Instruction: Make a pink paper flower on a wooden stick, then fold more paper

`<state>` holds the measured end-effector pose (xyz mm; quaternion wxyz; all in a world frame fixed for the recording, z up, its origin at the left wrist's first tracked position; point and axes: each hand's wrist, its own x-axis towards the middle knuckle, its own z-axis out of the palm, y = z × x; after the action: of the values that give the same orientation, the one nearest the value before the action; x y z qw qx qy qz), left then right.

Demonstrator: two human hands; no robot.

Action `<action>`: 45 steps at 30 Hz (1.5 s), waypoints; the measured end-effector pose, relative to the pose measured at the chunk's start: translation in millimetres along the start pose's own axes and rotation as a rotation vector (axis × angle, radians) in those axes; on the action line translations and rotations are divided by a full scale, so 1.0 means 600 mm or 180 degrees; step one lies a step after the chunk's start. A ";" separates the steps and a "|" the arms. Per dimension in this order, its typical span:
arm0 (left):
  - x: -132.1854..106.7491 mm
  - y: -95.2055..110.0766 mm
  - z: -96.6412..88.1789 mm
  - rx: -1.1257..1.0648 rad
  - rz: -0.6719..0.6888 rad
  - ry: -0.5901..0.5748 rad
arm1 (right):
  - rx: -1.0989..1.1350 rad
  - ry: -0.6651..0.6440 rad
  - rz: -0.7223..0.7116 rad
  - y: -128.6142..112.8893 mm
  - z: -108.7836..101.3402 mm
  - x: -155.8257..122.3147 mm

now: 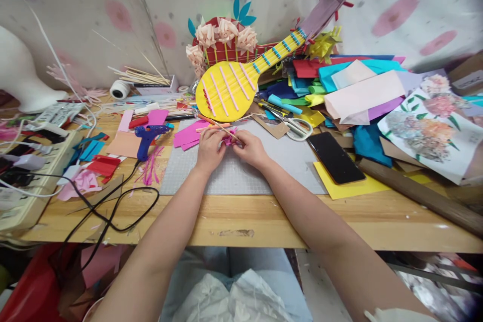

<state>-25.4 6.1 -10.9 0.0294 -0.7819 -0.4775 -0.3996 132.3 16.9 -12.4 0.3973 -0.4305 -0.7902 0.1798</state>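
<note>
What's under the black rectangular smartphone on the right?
A yellow paper sheet, sticking out on the near side of the phone; anything else directly beneath is covered.

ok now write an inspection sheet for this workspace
Surface: grey mat on wooden table, worn near the front edge
Job's things: pink paper with a thin stick across it
Clutter: scissors and phone right, red scraps left
Grip: left hand and right hand pinch the pink paper; fingers partly hidden
Cables: glue gun's black cable loops at left, near power strip
Surroundings: yellow toy instrument behind mat, patterned wall beyond
</note>
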 end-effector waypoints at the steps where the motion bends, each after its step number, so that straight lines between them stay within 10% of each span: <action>1: 0.000 0.000 0.000 -0.0001 0.0028 0.0007 | -0.0001 -0.0026 0.0019 0.000 0.000 0.000; 45: -0.002 -0.009 0.008 -0.0715 -0.0898 -0.0020 | 0.0980 -0.0135 0.0652 0.004 0.005 0.009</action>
<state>-26.9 10.0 -16.9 -0.1161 -0.7068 -0.5349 -0.4482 129.6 23.0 -13.5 0.4214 -0.4389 -0.7136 0.3473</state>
